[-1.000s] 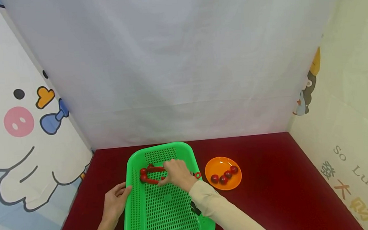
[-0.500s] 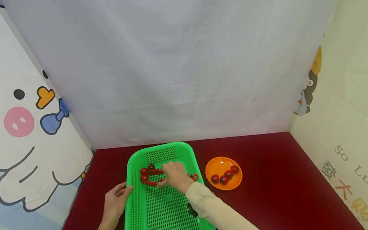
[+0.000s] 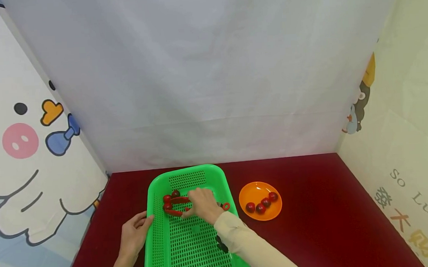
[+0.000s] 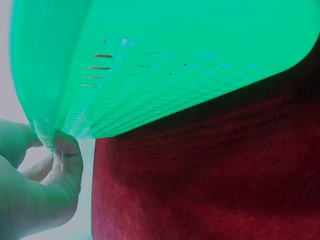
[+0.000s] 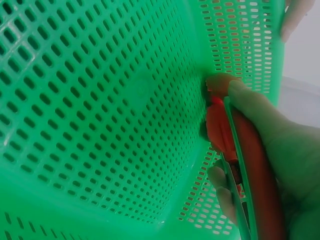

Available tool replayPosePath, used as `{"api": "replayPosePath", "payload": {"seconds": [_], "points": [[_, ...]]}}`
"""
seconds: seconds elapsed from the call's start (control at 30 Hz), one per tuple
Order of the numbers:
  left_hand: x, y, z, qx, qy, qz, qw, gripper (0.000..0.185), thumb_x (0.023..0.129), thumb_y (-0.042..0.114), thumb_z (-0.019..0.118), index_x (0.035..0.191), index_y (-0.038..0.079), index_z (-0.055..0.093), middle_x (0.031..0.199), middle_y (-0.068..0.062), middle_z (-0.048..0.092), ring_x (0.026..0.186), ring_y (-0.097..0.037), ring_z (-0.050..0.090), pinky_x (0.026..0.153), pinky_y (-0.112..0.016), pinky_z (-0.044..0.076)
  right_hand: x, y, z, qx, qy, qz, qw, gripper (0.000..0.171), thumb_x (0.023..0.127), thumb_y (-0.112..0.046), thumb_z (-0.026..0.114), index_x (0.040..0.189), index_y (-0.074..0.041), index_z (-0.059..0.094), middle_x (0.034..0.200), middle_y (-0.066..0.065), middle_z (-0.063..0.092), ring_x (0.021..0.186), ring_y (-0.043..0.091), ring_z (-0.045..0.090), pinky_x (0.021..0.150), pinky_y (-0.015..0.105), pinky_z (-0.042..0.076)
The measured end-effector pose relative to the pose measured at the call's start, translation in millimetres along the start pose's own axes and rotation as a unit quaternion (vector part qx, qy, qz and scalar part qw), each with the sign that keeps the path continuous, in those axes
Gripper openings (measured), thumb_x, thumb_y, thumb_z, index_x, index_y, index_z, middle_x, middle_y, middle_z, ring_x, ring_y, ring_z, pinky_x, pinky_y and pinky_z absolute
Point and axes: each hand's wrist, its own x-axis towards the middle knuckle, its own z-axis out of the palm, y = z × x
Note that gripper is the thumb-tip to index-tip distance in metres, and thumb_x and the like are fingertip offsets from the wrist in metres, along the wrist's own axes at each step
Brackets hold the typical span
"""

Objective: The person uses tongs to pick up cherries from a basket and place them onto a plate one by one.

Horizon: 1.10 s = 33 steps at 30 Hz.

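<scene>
- Your right hand [image 3: 203, 202] has drawn the red tongs [image 3: 178, 206] slightly nearer, fingers curled round them, by 3 tomatoes [image 3: 167, 199]
- Your left hand [image 3: 134, 232] still pinches the green basket [image 3: 191, 249] rim

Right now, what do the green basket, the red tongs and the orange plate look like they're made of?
Green basket: looks like moulded plastic, slightly glossy, its base and walls pierced with regular slots. Red tongs: probably plastic or silicone-coated, smooth uniform red; the close right wrist view shows a light edge strip, material unclear. Orange plate: likely plastic, smooth solid colour with a faint sheen.
</scene>
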Motion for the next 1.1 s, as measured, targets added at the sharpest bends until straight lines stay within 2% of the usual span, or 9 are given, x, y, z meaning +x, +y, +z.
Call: {"api": "replayPosePath", "payload": {"seconds": [0.37, 0.63, 0.8, 0.97, 1.1], "points": [[0.2, 1.6, 1.7, 0.003, -0.004, 0.001, 1.0, 0.047, 0.106, 0.023, 0.061, 0.143, -0.007, 0.055, 0.124, -0.028, 0.066, 0.11, -0.035, 0.066, 0.073, -0.025, 0.054, -2.0, -0.8, -0.6, 0.002, 0.002, -0.006, 1.0, 0.075, 0.072, -0.049, 0.093, 0.06, -0.019, 0.025, 0.062, -0.008, 0.008, 0.055, 0.007, 0.008, 0.045, 0.021, 0.012], [0.1, 1.1, 1.1, 0.001, -0.01, -0.004, 0.9999, 0.048, 0.106, 0.023, 0.06, 0.144, -0.006, 0.053, 0.126, -0.028, 0.065, 0.112, -0.036, 0.066, 0.073, -0.026, 0.055, -6.2, 6.6, -5.0, 0.02, 0.024, -0.017, 0.999, 0.075, 0.072, -0.047, 0.094, 0.062, -0.019, 0.025, 0.062, -0.008, 0.008, 0.058, 0.007, 0.009, 0.047, 0.021, 0.011], [0.4, 0.8, 2.0, 0.005, -0.011, -0.009, 0.9999, 0.049, 0.107, 0.025, 0.059, 0.144, -0.006, 0.053, 0.127, -0.029, 0.064, 0.114, -0.038, 0.064, 0.075, -0.029, 0.055, -8.5, 11.7, -9.2, 0.032, 0.025, -0.011, 0.999, 0.066, 0.071, -0.047, 0.094, 0.064, -0.018, 0.035, 0.062, -0.008, 0.015, 0.057, 0.006, 0.015, 0.046, 0.02, 0.016], [2.4, -0.2, 2.0, 0.009, -0.014, -0.015, 0.9997, 0.052, 0.107, 0.027, 0.059, 0.146, -0.006, 0.052, 0.13, -0.03, 0.062, 0.119, -0.042, 0.061, 0.083, -0.039, 0.057, -9.3, 16.0, -11.5, 0.033, 0.022, 0.002, 0.999, 0.06, 0.072, -0.048, 0.093, 0.065, -0.017, 0.042, 0.059, -0.007, 0.019, 0.055, 0.006, 0.018, 0.046, 0.02, 0.018], [3.2, -0.7, 1.3, 0.012, -0.013, -0.018, 0.9997, 0.052, 0.107, 0.027, 0.059, 0.146, -0.006, 0.052, 0.129, -0.029, 0.063, 0.119, -0.042, 0.061, 0.082, -0.036, 0.057, -11.3, 19.0, -13.9, 0.031, 0.025, 0.007, 0.999, 0.053, 0.072, -0.049, 0.093, 0.068, -0.015, 0.052, 0.058, -0.008, 0.023, 0.053, 0.006, 0.021, 0.045, 0.02, 0.021]]}}
